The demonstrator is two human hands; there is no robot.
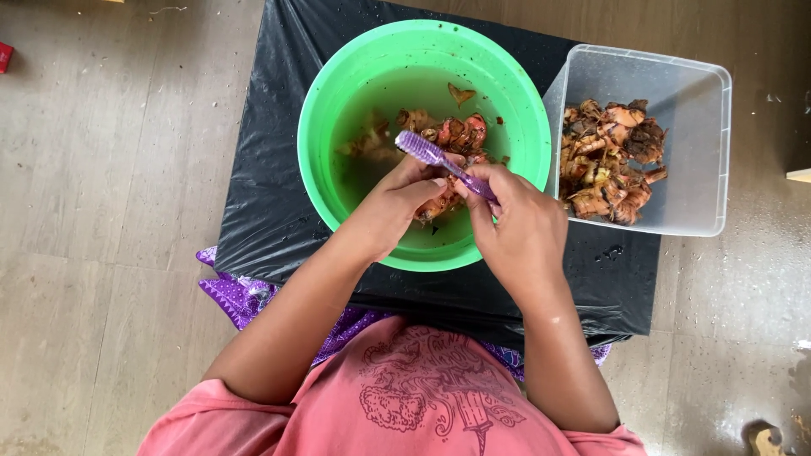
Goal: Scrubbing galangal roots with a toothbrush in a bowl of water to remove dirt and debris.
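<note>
Right hand (522, 226) clamped on purple toothbrush (439, 159), bristle end out over green basin (321, 169); left hand (404, 196) closed around a pinkish-brown rhizome piece (435, 207), hands touching above the cloudy water. More rhizomes (456, 131) soaking in basin, apparently unscrubbed; a heap (610, 160) already in clear plastic tub (693, 127) beside it, on black plastic sheet (262, 194). Judged roughly midway, several pieces left

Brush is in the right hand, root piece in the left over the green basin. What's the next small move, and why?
Probably draw the purple toothbrush across the root piece. The right hand grips its handle, the left hand holds the piece over the green basin of water, bristles beyond it. The clear tub beside it holds other pieces.
</note>
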